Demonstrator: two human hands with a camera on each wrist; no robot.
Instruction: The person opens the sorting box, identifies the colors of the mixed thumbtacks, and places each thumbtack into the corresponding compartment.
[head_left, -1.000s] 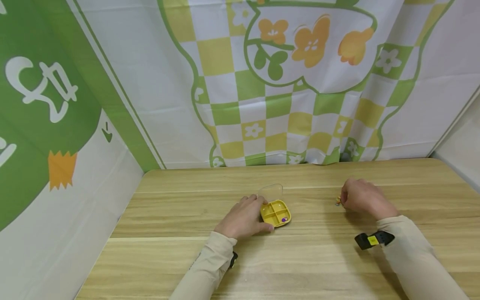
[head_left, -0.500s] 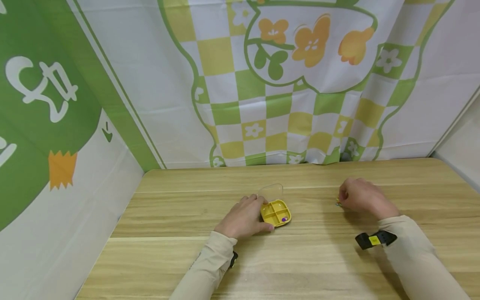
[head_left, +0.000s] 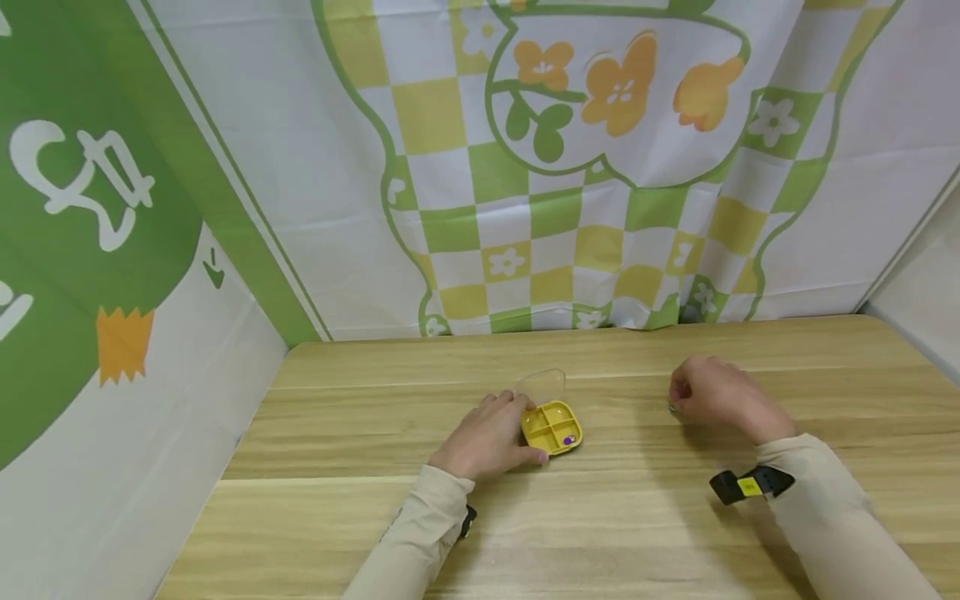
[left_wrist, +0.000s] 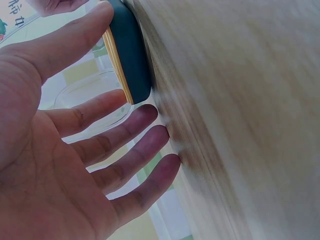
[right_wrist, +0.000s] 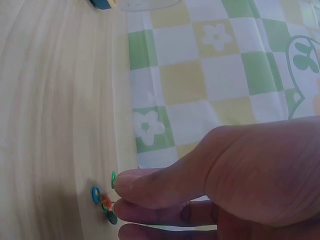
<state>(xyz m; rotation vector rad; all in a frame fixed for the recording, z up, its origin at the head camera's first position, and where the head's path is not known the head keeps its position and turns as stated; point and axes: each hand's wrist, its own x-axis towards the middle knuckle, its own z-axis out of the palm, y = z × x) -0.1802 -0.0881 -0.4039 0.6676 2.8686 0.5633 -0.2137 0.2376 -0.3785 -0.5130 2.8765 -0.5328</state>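
A small yellow compartment box [head_left: 552,427] with a dark teal outer shell [left_wrist: 131,55] lies on the table, its clear lid [head_left: 547,385] tipped back. My left hand [head_left: 486,435] holds it at the left side between thumb and index finger; the other fingers extend beside it. One compartment holds a small purple piece [head_left: 567,441]. To the right, my right hand [head_left: 722,398] has thumb and fingertips close together over tiny coloured pieces. The right wrist view shows a green ring [right_wrist: 113,179] at the thumb tip, beside a blue ring [right_wrist: 96,194] and an orange piece [right_wrist: 105,201]; whether anything is pinched is unclear.
The wooden table [head_left: 360,408] reaches back to a patterned cloth [head_left: 525,208] hanging behind it. Another printed cloth [head_left: 97,250] hangs at the left. A dark wrist strap [head_left: 750,483] is on the right forearm.
My right hand has shifted slightly left and now covers more of the tiny pieces. The left hand and the box stay where they were.
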